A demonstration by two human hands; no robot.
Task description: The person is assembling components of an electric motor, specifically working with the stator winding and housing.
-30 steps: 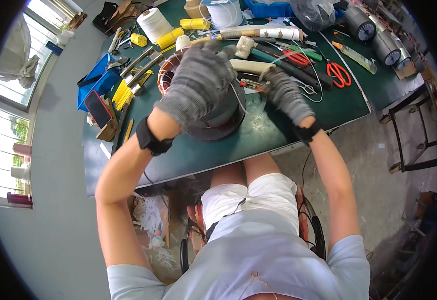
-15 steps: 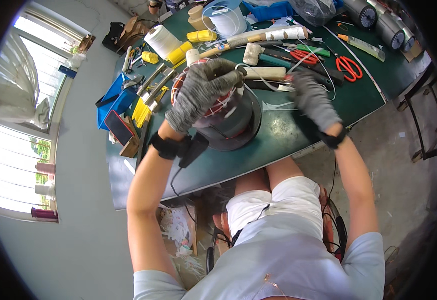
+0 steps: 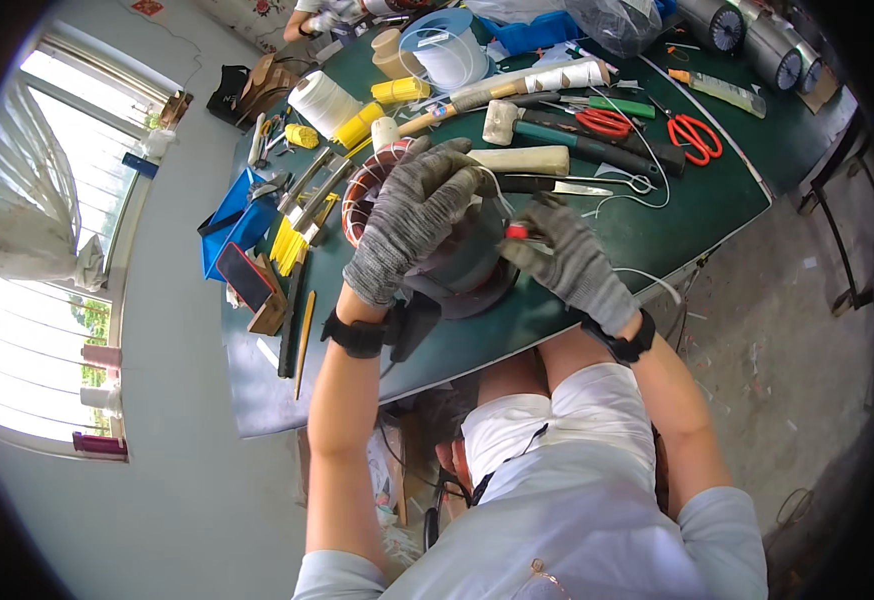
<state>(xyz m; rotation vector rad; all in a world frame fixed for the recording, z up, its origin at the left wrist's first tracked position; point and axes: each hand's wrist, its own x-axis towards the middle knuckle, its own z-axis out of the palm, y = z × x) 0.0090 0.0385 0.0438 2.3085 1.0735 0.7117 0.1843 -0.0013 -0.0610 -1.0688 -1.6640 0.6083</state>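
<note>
A round dark motor core [image 3: 467,262] stands on the bench near its front edge. Its top carries a ring of red-brown windings [image 3: 365,200] laced with white cord. My left hand [image 3: 412,215], in a grey knit glove, lies over this ring with its fingers curled and pressed together at the cord. From those fingertips the white cord [image 3: 500,190] runs down toward my right hand [image 3: 569,258], also gloved and closed. A small red piece [image 3: 516,232] shows at the right fingertips; its kind is hidden. A cord end [image 3: 652,276] trails out beyond that hand.
Behind the core lie mallets [image 3: 502,122], red-handled scissors [image 3: 695,138], a hook tool [image 3: 642,183] and a white cord spool [image 3: 447,55]. Yellow strip bundles [image 3: 289,245], a blue tray [image 3: 237,220] and a propped phone [image 3: 244,275] stand left. Another person's arm [image 3: 302,22] shows at the top.
My right hand has come in from the right, down and closer to the core, with the cord. My left hand stays on the windings, its fingers shifted slightly.
</note>
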